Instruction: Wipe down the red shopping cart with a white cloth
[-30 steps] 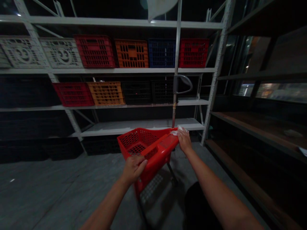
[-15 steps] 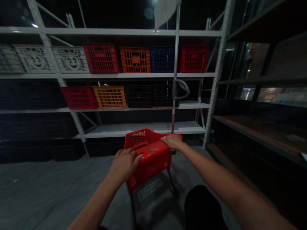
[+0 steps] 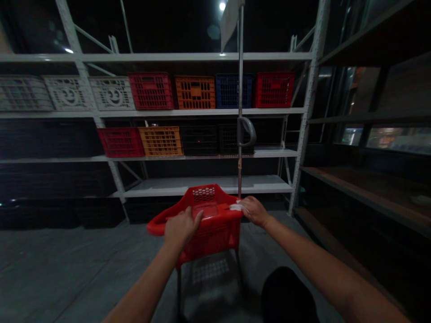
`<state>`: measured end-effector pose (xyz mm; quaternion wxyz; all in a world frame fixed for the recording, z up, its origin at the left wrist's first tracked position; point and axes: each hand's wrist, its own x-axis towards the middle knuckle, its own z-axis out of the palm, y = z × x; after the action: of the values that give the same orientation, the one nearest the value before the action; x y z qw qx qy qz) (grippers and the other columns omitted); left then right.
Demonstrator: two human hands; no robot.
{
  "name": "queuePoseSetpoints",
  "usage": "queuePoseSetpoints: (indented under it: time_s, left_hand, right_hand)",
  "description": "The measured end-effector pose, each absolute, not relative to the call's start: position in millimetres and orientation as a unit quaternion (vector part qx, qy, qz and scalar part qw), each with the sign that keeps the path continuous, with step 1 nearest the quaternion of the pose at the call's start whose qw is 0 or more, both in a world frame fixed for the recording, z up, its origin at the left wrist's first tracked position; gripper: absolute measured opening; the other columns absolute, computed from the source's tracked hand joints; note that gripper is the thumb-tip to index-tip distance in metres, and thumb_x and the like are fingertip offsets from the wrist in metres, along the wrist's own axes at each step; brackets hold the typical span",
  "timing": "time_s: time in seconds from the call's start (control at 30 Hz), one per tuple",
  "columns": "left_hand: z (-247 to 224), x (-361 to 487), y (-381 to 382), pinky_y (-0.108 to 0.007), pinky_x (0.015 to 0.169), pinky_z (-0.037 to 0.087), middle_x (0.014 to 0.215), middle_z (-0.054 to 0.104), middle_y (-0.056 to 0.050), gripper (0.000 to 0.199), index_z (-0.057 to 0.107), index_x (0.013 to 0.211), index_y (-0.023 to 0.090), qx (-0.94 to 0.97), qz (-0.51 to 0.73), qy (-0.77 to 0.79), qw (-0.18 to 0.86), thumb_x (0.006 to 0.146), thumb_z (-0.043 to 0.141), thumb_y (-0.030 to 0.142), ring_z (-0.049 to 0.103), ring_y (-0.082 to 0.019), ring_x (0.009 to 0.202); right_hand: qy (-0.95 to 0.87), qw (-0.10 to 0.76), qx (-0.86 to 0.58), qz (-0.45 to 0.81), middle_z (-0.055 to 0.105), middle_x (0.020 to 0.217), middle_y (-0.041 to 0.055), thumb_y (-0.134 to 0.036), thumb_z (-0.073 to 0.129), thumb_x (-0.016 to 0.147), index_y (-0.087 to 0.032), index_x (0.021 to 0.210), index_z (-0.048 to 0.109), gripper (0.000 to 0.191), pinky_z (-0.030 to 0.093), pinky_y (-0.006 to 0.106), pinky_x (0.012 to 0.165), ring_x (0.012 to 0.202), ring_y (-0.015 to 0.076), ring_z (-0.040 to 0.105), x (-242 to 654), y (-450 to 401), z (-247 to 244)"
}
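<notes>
A red plastic shopping cart on dark legs stands in front of me. My left hand is closed over the left part of its near handle bar, the thumb lying on top. At the right end of the bar, my right hand has its fingers curled round a crumpled white cloth, perhaps a tissue, which touches the red plastic. Between the hands, a clear panel covers part of the handle. A metal pole with a grey loop grip rises by the cart's right side.
Behind the cart, a white metal rack holds several crates, among them an orange crate, a blue crate and a yellow crate. Dark shelving lines the right side. Concrete floor lies at the left.
The cart has turned, its left rim now reaching further left. My left hand has moved right along the handle; my right hand has shifted right and lower, showing more of the white cloth.
</notes>
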<state>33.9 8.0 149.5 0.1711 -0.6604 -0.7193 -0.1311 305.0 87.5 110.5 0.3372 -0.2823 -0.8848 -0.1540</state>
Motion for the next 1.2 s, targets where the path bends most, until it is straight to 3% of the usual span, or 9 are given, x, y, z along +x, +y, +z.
queuePoseSetpoints:
  time_s: [0.17,0.37,0.53,0.67,0.77,0.93,1.03,1.1,1.2]
  left_hand:
    - [151.1,38.6,13.5,-0.039,0.068,0.044,0.084,0.065,-0.015,0.066,0.054,0.102,0.013,-0.659,-0.133,-0.718,0.179,0.084,0.009,0.058,0.063,-0.03,0.078]
    - [149.5,43.5,19.8,-0.041,0.069,0.043,0.083,0.066,-0.015,0.066,0.056,0.102,0.012,-0.654,-0.132,-0.722,0.183,0.084,0.01,0.057,0.063,-0.03,0.077]
    - [146.7,36.2,21.1,-0.04,0.069,0.043,0.082,0.066,-0.015,0.066,0.056,0.102,0.013,-0.659,-0.131,-0.714,0.199,0.085,0.008,0.056,0.064,-0.029,0.075]
    - [146.5,23.4,20.2,-0.038,0.068,0.043,0.084,0.067,-0.014,0.064,0.055,0.105,0.016,-0.662,-0.132,-0.711,0.195,0.085,0.008,0.055,0.064,-0.028,0.077]
    - [147.4,17.3,17.6,-0.036,0.066,0.043,0.086,0.067,-0.014,0.062,0.053,0.109,0.017,-0.666,-0.129,-0.71,0.192,0.085,0.01,0.055,0.064,-0.028,0.078]
    - [148.2,22.9,15.5,-0.036,0.067,0.043,0.084,0.067,-0.013,0.061,0.055,0.105,0.016,-0.66,-0.127,-0.715,0.192,0.085,0.011,0.054,0.064,-0.027,0.075]
    - [147.6,32.3,15.8,-0.037,0.066,0.043,0.084,0.067,-0.014,0.062,0.055,0.104,0.015,-0.661,-0.132,-0.713,0.193,0.085,0.011,0.054,0.064,-0.028,0.075]
    - [147.3,40.2,15.3,-0.037,0.067,0.043,0.084,0.067,-0.014,0.062,0.055,0.105,0.014,-0.661,-0.132,-0.716,0.185,0.085,0.011,0.054,0.063,-0.028,0.075]
    - [147.2,53.3,13.0,-0.038,0.068,0.043,0.085,0.066,-0.015,0.063,0.054,0.107,0.013,-0.655,-0.138,-0.721,0.18,0.085,0.012,0.053,0.063,-0.029,0.077]
  right_hand:
    - [-0.858,0.357,-0.352,-0.11,0.066,0.099,0.0059,-0.022,0.029,0.088,-0.018,0.096,0.064,0.036,0.029,0.037,0.1,0.098,0.017,0.055,308.7,94.8,118.1]
    - [-0.822,0.265,-0.487,-0.129,0.068,0.076,0.0141,-0.031,0.034,0.09,-0.015,0.081,0.068,0.039,0.043,0.037,0.073,0.076,0.0235,0.063,248.6,69.7,129.3]
    - [-0.763,0.306,-0.555,-0.126,0.068,0.071,0.0159,-0.037,0.026,0.092,-0.013,0.075,0.068,0.052,0.044,0.038,0.069,0.071,0.0246,0.063,201.4,55.6,131.4]
    - [-0.824,0.374,-0.404,-0.135,0.068,0.096,0.0111,-0.034,0.033,0.091,-0.016,0.097,0.066,0.038,0.043,0.039,0.085,0.093,0.0223,0.06,231.8,56.2,112.5]
    - [-0.845,0.431,-0.3,-0.101,0.06,0.117,0.006,-0.03,0.032,0.09,-0.02,0.115,0.057,0.037,0.039,0.039,0.096,0.111,0.0186,0.051,275.2,64.5,96.3]
    - [-0.681,0.602,-0.417,0.013,0.053,0.124,0.0112,-0.032,0.024,0.092,-0.015,0.115,0.057,0.044,0.036,0.041,0.1,0.117,0.0194,0.046,281.4,71.9,77.9]
    - [-0.593,0.671,-0.446,0.011,0.028,0.142,0.0108,-0.032,0.022,0.093,-0.014,0.126,0.047,0.045,0.022,0.048,0.106,0.132,0.0222,0.023,241.7,58.0,65.2]
    - [-0.555,0.69,-0.464,0.003,0.015,0.147,0.0099,-0.03,0.019,0.093,-0.014,0.133,0.036,0.047,0.015,0.054,0.106,0.135,0.0244,0.009,211.9,43.5,55.3]
    - [-0.574,0.665,-0.479,0.011,0.012,0.148,0.0116,-0.029,0.017,0.092,-0.013,0.139,0.023,0.05,0.014,0.059,0.104,0.136,0.0276,0.004,176.6,22.6,41.3]
